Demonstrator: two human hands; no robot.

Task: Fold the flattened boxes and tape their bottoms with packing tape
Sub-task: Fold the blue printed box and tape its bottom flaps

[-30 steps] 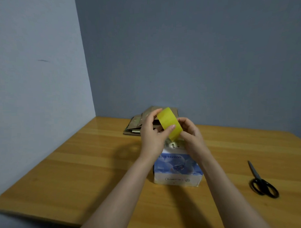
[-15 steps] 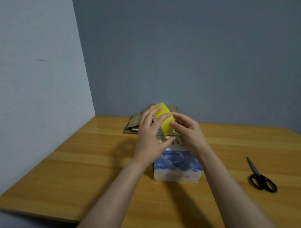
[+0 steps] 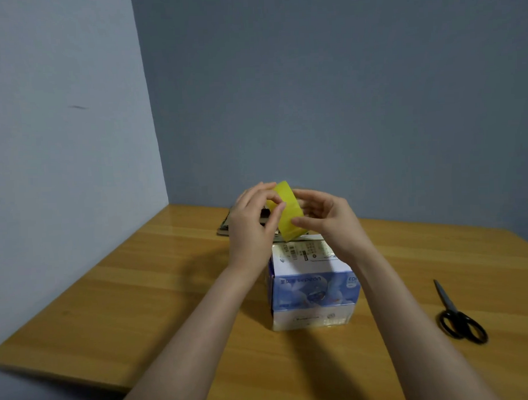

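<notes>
A yellow roll of packing tape is held in the air above the folded box. My left hand grips the roll from the left, thumb across its outer band. My right hand holds it from the right, thumb pressed on the band and fingers curled behind. The folded blue and white box stands upright on the wooden table, just below and in front of both hands. A stack of flattened brown boxes lies behind, mostly hidden by my left hand.
Black-handled scissors lie on the table to the right of the box. Grey walls close the table at the back and on the left. The table's near edge runs across the bottom of the view.
Both hands have lifted the tape roll slightly and turned it. My right thumb now lies on the outer band, while my left fingers have shifted round the roll.
</notes>
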